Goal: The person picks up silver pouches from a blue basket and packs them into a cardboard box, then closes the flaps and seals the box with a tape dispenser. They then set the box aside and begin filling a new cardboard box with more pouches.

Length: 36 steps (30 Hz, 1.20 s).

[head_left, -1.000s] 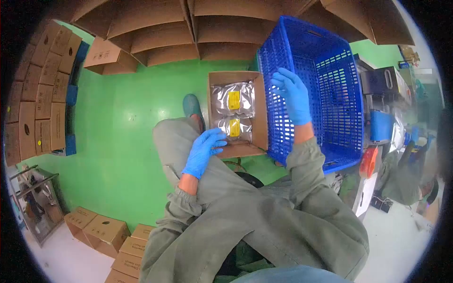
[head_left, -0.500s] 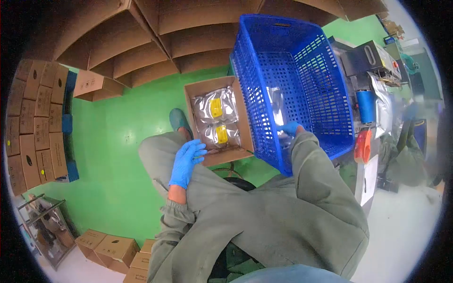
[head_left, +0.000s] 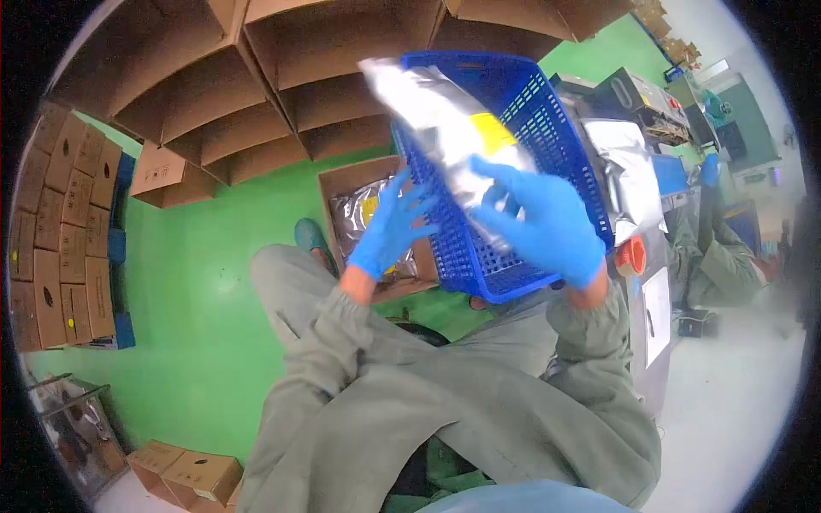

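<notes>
A silver pouch with a yellow label (head_left: 453, 128) is tilted above the blue plastic basket (head_left: 547, 128), blurred by motion. My right hand (head_left: 547, 218), in a blue glove, grips its lower right side. On the pouch's left, my left hand (head_left: 395, 224) has its gloved fingers spread and holds nothing; it hovers over the open cardboard box (head_left: 333, 175). Inside that box lie silver pouches (head_left: 349, 214) with yellow labels, partly hidden by my left hand.
Cardboard compartments (head_left: 333, 43) stand at the back. Stacked cartons (head_left: 73, 214) are at the left. At the right, a bench holds another silver pouch (head_left: 624, 175), an orange tape roll (head_left: 631, 255) and a machine (head_left: 637, 98). A co-worker (head_left: 723, 256) is at the far right.
My right hand has risen out of the basket with a silver pouch. My left hand has moved up and right, over the cardboard box. The view has shifted slightly.
</notes>
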Each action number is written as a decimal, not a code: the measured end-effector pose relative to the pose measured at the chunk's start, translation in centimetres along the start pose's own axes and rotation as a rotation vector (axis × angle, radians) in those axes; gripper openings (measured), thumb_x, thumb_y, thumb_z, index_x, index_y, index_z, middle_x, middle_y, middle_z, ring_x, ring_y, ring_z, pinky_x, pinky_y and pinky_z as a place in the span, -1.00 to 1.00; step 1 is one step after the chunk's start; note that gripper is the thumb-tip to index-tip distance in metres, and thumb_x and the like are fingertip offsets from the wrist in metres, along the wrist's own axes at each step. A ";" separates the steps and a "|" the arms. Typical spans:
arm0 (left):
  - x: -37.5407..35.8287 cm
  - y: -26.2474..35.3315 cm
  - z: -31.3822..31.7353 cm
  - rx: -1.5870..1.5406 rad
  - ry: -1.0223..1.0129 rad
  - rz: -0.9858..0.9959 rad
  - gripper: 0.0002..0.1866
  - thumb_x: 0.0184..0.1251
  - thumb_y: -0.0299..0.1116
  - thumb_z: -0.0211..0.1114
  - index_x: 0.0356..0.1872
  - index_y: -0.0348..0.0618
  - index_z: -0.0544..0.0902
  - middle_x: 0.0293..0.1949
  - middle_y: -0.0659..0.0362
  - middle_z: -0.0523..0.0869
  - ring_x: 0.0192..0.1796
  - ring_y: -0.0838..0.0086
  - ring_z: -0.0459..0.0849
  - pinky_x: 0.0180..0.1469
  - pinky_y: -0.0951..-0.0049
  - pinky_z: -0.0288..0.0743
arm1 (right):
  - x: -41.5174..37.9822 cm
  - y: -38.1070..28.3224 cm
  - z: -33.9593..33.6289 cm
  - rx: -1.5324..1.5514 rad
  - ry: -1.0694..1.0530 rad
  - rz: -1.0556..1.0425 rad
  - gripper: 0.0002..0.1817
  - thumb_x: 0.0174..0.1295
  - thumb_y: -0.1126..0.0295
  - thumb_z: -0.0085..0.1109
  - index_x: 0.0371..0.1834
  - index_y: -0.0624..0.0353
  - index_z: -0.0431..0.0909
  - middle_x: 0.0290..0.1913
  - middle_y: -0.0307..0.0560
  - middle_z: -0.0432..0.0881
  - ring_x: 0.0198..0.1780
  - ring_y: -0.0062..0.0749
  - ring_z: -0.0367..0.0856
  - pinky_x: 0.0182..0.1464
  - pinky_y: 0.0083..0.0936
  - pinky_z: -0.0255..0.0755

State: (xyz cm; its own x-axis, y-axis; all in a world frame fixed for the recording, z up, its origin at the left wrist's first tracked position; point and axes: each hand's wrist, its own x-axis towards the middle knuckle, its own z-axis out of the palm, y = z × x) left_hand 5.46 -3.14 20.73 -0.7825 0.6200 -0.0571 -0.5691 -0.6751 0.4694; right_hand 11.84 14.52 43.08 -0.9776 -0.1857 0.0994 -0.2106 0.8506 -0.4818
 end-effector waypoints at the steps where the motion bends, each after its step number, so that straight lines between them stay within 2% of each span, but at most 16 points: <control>1: 0.9 0.1 0.3 -0.199 -0.057 0.017 -0.24 0.40 0.30 -0.02 0.42 -0.01 0.27 0.33 0.03 0.41 0.36 0.25 0.40 0.32 0.10 0.38 | -0.9 -2.0 -1.0 0.145 -0.048 0.047 -0.44 0.17 0.15 0.32 0.23 0.09 0.53 -0.33 -0.04 0.71 -0.33 -0.18 0.72 -0.21 -0.36 0.57; 2: 1.2 0.2 -0.3 -0.170 0.026 0.028 -0.18 0.33 0.41 -0.09 0.43 0.04 0.28 0.36 0.03 0.39 0.39 0.24 0.38 0.35 0.09 0.38 | -0.9 -1.2 0.1 0.156 0.119 -0.013 -0.38 0.17 0.14 0.32 0.29 0.15 0.47 -0.22 0.04 0.70 -0.24 -0.17 0.71 -0.14 -0.37 0.55; 3: -0.4 1.2 2.9 -0.002 0.470 0.099 -0.26 0.41 0.28 0.00 0.40 -0.04 0.31 0.31 0.06 0.46 0.31 0.21 0.48 0.28 0.10 0.47 | -0.4 0.2 1.6 0.166 0.286 -0.074 -0.30 0.17 0.13 0.33 0.34 0.22 0.40 -0.12 0.11 0.68 -0.15 -0.15 0.70 -0.06 -0.38 0.54; 4: -0.9 1.2 0.4 0.045 0.348 0.100 -0.29 0.38 0.15 0.11 0.39 -0.11 0.31 0.27 0.03 0.51 0.26 0.18 0.53 0.23 0.06 0.51 | 0.2 1.0 2.4 0.255 0.207 0.101 -0.14 0.15 0.10 0.35 0.42 0.39 0.23 0.18 0.29 0.54 0.15 -0.06 0.58 0.17 -0.37 0.44; 6: -2.5 2.4 -2.3 0.039 0.170 0.142 -0.39 0.31 -0.25 0.26 0.34 -0.25 0.35 0.18 -0.01 0.59 0.14 0.20 0.63 0.19 0.13 0.56 | 2.2 6.5 8.8 0.239 0.157 0.048 0.08 0.10 0.07 0.41 0.47 0.53 -0.04 0.36 0.44 0.31 0.41 -0.05 0.32 0.39 -0.38 0.21; 8: -5.1 4.4 0.1 0.212 0.216 0.193 -0.41 0.26 -0.31 0.31 0.30 -0.28 0.40 0.13 0.01 0.62 0.09 0.26 0.66 0.13 0.26 0.57 | 3.3 5.9 14.6 0.895 0.047 0.106 -0.16 0.03 0.28 0.49 0.33 0.47 0.28 0.12 0.14 0.58 0.09 -0.33 0.58 0.12 -0.47 0.46; 11: -7.0 7.6 3.1 0.492 0.315 0.331 -0.43 0.22 -0.33 0.36 0.22 -0.37 0.46 0.01 0.08 0.68 -0.05 0.43 0.69 0.01 0.45 0.56 | 2.2 1.8 14.2 1.171 0.061 0.272 -0.43 0.03 0.39 0.48 0.10 0.39 0.49 -0.10 -0.07 0.68 -0.14 -0.53 0.63 -0.07 -0.57 0.52; 17: -8.6 9.5 0.9 0.812 0.552 0.161 -0.54 0.28 -0.35 0.36 0.14 -0.38 0.51 -0.14 0.17 0.67 -0.17 0.56 0.62 -0.13 0.54 0.51 | 3.2 -0.8 17.2 1.188 0.130 0.347 -0.52 0.07 0.41 0.46 0.05 0.35 0.56 -0.18 -0.14 0.71 -0.23 -0.57 0.64 -0.18 -0.59 0.52; 18: -8.5 7.8 1.4 0.655 0.594 0.499 -0.64 0.24 -0.37 0.40 -0.01 -0.32 0.57 -0.29 0.26 0.64 -0.33 0.66 0.54 -0.31 0.60 0.42 | 3.2 -1.1 17.5 1.141 0.251 0.225 -0.52 0.08 0.40 0.46 0.06 0.35 0.56 -0.18 -0.15 0.71 -0.25 -0.58 0.64 -0.19 -0.59 0.52; 19: -8.8 7.8 0.8 0.659 0.614 0.471 -0.64 0.24 -0.37 0.40 -0.01 -0.32 0.57 -0.29 0.26 0.64 -0.33 0.66 0.54 -0.31 0.60 0.42 | 2.2 -1.5 18.0 1.090 0.370 0.132 -0.51 0.08 0.39 0.46 0.06 0.34 0.55 -0.19 -0.15 0.70 -0.26 -0.59 0.63 -0.20 -0.59 0.51; 21: -8.4 8.1 -0.9 0.649 0.561 0.360 -0.67 0.20 -0.34 0.44 -0.13 -0.30 0.57 -0.38 0.27 0.59 -0.46 0.71 0.47 -0.54 0.62 0.30 | 3.3 1.2 18.1 1.011 0.078 0.426 -0.61 0.14 0.33 0.42 -0.05 0.35 0.57 -0.27 -0.16 0.68 -0.31 -0.60 0.57 -0.25 -0.55 0.48; 23: -9.0 8.9 0.7 0.718 0.557 0.231 -0.74 0.24 -0.35 0.41 -0.20 -0.24 0.53 -0.44 0.32 0.55 -0.50 0.72 0.44 -0.55 0.61 0.27 | 4.8 2.6 19.4 1.100 0.223 0.207 -0.65 0.19 0.26 0.36 -0.12 0.33 0.59 -0.33 -0.17 0.67 -0.34 -0.59 0.56 -0.30 -0.52 0.47; 27: -7.8 4.8 0.0 0.413 0.642 0.299 -0.73 0.29 -0.20 0.40 -0.30 -0.13 0.53 -0.53 0.33 0.49 -0.56 0.67 0.44 -0.56 0.56 0.30 | 6.0 1.3 14.6 0.730 0.093 0.224 -0.59 0.20 0.12 0.30 -0.21 0.33 0.64 -0.32 0.02 0.71 -0.32 -0.41 0.67 -0.23 -0.41 0.51; 30: -6.5 -3.2 -5.6 -0.117 0.674 0.049 -0.68 0.34 -0.02 0.33 -0.30 -0.05 0.54 -0.54 0.32 0.49 -0.51 0.63 0.48 -0.52 0.58 0.32 | 9.8 1.3 14.2 -0.156 -0.444 0.231 -0.55 0.12 -0.02 0.25 -0.26 0.19 0.73 -0.18 0.14 0.72 -0.13 0.01 0.71 -0.05 -0.11 0.54; 33: -5.1 -11.2 -9.4 -0.381 0.700 -0.110 -0.67 0.39 0.05 0.24 -0.30 0.00 0.54 -0.52 0.31 0.51 -0.44 0.54 0.52 -0.39 0.55 0.44 | 13.4 3.3 20.2 -0.577 -0.755 0.028 -0.45 0.08 -0.01 0.28 -0.05 0.25 0.66 -0.18 0.16 0.73 -0.12 -0.06 0.72 -0.06 -0.22 0.57; 36: -5.5 -11.2 -6.1 -0.486 0.671 -0.150 -0.62 0.49 0.09 0.07 -0.17 -0.03 0.53 -0.27 0.16 0.61 -0.25 0.36 0.61 -0.12 0.26 0.60 | 14.7 6.0 26.0 -0.687 -0.902 -0.084 -0.48 0.06 0.05 0.29 0.00 0.16 0.66 -0.04 0.15 0.70 -0.04 0.00 0.70 0.02 -0.13 0.55</control>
State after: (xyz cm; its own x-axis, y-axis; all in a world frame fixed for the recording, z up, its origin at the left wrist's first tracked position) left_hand 14.53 -1.43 10.41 -0.5864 0.4511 -0.6728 -0.6040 -0.7969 -0.0079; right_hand -3.67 4.08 19.08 -0.6584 -0.3044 -0.6883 -0.5049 0.8569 0.1041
